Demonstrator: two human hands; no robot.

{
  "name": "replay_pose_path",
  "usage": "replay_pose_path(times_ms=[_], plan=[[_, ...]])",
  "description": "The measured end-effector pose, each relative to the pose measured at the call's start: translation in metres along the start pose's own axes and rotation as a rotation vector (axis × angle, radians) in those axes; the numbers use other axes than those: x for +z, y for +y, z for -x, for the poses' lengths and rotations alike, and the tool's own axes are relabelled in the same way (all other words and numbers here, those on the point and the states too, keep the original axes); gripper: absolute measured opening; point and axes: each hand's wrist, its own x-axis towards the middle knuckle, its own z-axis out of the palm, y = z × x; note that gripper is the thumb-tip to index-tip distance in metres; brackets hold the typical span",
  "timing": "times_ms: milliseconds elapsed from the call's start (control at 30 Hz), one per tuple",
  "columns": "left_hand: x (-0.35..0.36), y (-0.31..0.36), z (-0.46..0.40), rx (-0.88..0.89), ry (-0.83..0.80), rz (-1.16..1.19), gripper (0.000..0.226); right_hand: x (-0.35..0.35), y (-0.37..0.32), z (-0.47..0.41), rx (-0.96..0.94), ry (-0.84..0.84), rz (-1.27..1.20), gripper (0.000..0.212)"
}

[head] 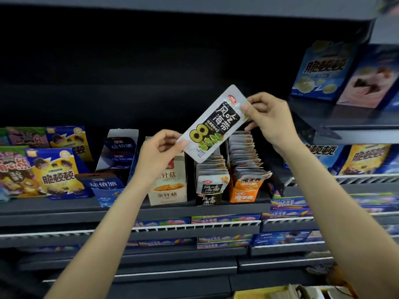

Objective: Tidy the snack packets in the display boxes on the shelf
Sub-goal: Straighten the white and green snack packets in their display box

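A silver and black seaweed snack packet (pixel 213 124) is held tilted in front of the shelf. My left hand (pixel 159 152) pinches its lower left edge and my right hand (pixel 269 117) pinches its upper right end. Below it stands a black display box (pixel 208 198) holding several matching packets. To its right an orange display box (pixel 244 194) is packed with several silver and orange packets. A beige display box (pixel 170 190) stands to the left, partly hidden by my left wrist.
Blue display boxes (pixel 117 147) and yellow and blue snack bags (pixel 56 175) fill the left of the dark shelf (pixel 64 207). Blue cartons (pixel 323 70) stand on a higher shelf at right. Lower shelves hold flat biscuit packs (pixel 226 219).
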Motion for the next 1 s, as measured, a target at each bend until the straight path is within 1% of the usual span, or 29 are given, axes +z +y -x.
replay_pose_path(times_ms=[167, 367, 433, 500, 533, 600, 667, 733, 767, 800, 833, 867, 933, 1000], plan=[[-0.005, 0.004, 0.008, -0.073, -0.029, 0.063, 0.008, 0.001, 0.002, -0.001, 0.091, -0.005, -0.072, 0.004], [-0.011, 0.002, 0.021, -0.102, -0.143, 0.072, 0.007, 0.002, -0.004, -0.007, 0.102, -0.031, -0.042, 0.006], [-0.012, 0.001, 0.025, -0.098, -0.141, 0.064, 0.006, 0.001, -0.003, -0.008, 0.037, -0.016, 0.072, 0.007], [-0.014, 0.000, 0.027, -0.088, -0.095, 0.038, 0.007, -0.002, -0.002, -0.007, -0.065, -0.006, 0.249, 0.007], [-0.015, 0.000, 0.028, -0.072, -0.063, 0.012, 0.008, -0.002, -0.004, -0.005, -0.097, -0.013, 0.290, 0.008], [-0.018, -0.001, 0.031, 0.024, 0.006, -0.084, 0.012, -0.002, -0.012, 0.000, -0.115, -0.070, 0.249, 0.007], [-0.022, -0.002, 0.034, 0.196, 0.084, -0.210, 0.011, -0.001, -0.021, 0.006, -0.082, -0.162, 0.140, 0.010], [-0.028, -0.005, 0.037, 0.448, 0.139, -0.344, 0.004, -0.001, -0.027, 0.010, -0.019, -0.224, 0.031, 0.023], [-0.032, -0.008, 0.038, 0.587, 0.149, -0.426, 0.008, -0.002, -0.029, 0.012, 0.022, -0.235, -0.020, 0.028], [-0.036, -0.012, 0.039, 0.713, 0.141, -0.510, 0.009, -0.003, -0.031, 0.013, 0.048, -0.241, -0.047, 0.030], [-0.038, -0.016, 0.040, 0.812, 0.133, -0.598, 0.009, -0.002, -0.031, 0.014, 0.050, -0.254, -0.042, 0.027], [-0.040, -0.018, 0.040, 0.887, 0.126, -0.685, 0.007, -0.002, -0.031, 0.015, 0.037, -0.274, -0.015, 0.020], [-0.041, -0.023, 0.041, 0.972, 0.116, -0.825, 0.007, -0.001, -0.030, 0.016, 0.017, -0.328, 0.027, 0.009], [-0.042, -0.026, 0.042, 1.001, 0.099, -0.885, 0.009, -0.001, -0.028, 0.017, -0.006, -0.372, 0.047, 0.017]])
